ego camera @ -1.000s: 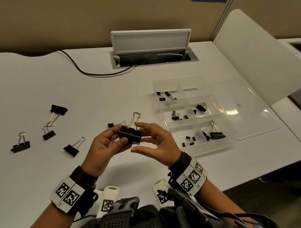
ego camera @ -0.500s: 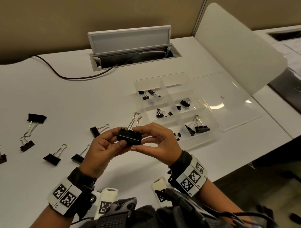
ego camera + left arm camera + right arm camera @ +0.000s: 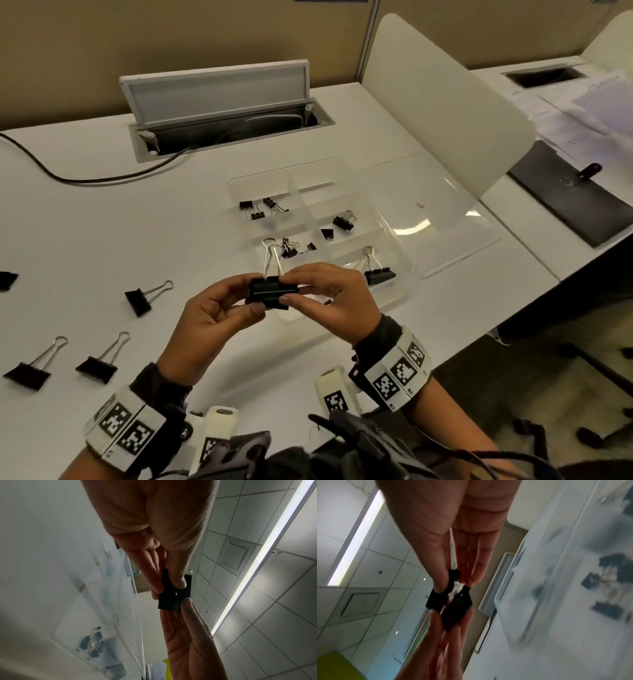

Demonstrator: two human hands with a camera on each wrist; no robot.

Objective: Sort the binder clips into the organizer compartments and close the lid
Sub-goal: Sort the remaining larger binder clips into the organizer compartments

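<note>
Left hand (image 3: pixel 209 318) and right hand (image 3: pixel 337 294) both pinch 1 large black binder clip (image 3: pixel 270 291) between thumb and fingertips, held above the white table (image 3: pixel 137 219) just in front of the organizer (image 3: pixel 394 240); its 2 wire handles stand upright. Organizer: clear glossy plastic, straight dividers, flat lid (image 3: pixel 445 219) laid open to the right, small black metal clips in several compartments. 3 clips (image 3: pixel 96 368) lie loose at left; wristbands (image 3: pixel 399 371) carry square black-and-white markers, no legible writing.

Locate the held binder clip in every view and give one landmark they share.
Head: held clip at centre, pinched between left hand and right hand.
Left wrist: held clip at centre, between fingertips.
Right wrist: held clip just left of centre.
Shared landmark: clear organizer.
</note>
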